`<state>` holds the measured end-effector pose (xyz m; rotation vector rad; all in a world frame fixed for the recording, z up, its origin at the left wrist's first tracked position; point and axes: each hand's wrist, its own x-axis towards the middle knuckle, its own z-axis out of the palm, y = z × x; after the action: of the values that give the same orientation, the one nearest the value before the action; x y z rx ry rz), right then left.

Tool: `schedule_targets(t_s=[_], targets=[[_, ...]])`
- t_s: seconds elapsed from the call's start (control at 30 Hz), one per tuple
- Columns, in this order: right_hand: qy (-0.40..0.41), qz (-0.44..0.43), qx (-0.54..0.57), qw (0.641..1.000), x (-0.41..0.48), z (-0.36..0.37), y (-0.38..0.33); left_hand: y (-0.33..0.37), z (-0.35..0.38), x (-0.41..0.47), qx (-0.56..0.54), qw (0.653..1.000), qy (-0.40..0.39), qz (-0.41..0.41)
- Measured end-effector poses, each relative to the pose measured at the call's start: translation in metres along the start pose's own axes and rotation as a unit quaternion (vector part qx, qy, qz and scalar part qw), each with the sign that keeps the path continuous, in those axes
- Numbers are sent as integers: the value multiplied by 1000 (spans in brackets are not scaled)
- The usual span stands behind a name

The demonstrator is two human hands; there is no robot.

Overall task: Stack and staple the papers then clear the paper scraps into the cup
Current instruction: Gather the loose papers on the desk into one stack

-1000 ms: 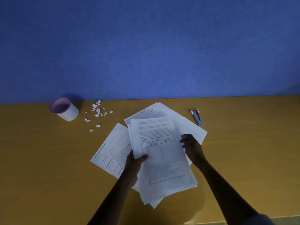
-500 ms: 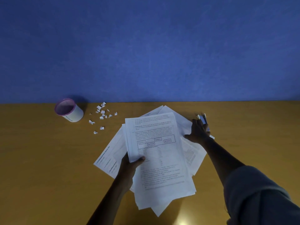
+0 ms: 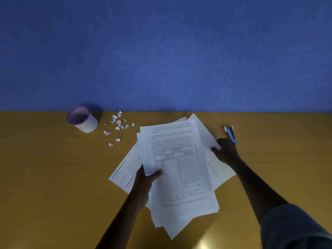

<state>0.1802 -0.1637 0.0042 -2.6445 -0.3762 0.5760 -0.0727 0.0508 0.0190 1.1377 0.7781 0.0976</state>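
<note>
Reading "BLOCK A", "BLOCK B", "BLOCK C" and "BLOCK D" in boxed labels on the top sheet of the papers (image 3: 177,164); remaining print too fine and dim to make out. Lying in a loose, fanned pile at the middle of the wooden table (image 3: 45,177), corners sticking out in several directions. Left hand (image 3: 145,182) pinching the near-left edge of the top sheets, thumb lying on the printed face, fingers hiding beneath. Right hand (image 3: 226,150) resting curled on the right corner of a lower sheet, fingertips just beside the stapler (image 3: 230,134); touching it or not, hard telling. Stapler lying on the table right of the pile, blue and pale. Paper scraps (image 3: 118,126) scattering between the pile and the cup (image 3: 82,119), well apart from both hands. Cup standing upright near the blue wall (image 3: 161,51), white with a purple rim, a small mark on its side unreadable. Sleeve (image 3: 294,229) getting cut off at the lower right corner. Plenty of bare tabletop lying open left and right.
</note>
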Motion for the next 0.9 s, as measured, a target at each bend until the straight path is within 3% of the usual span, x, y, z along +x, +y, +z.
schedule_targets(t_s=[0.23,0.3,0.47,0.6,0.73,0.9], targets=[[52,-28,199,978,-41,-21,-3,11,-1,-6,-13,1000,-8,22],[31,-20,300,953,-55,-20,-4,17,2,-7,-17,999,-18,27],[-72,-18,521,850,-94,-14,-20,30,10,-8,-12,998,-40,45],[-118,-22,564,817,-117,-16,-37,39,13,-12,15,998,-31,52],[-135,2,603,786,-131,-14,-45,45,14,-18,81,993,37,76],[-131,6,603,787,-143,-14,-50,37,13,-21,153,972,121,132]])
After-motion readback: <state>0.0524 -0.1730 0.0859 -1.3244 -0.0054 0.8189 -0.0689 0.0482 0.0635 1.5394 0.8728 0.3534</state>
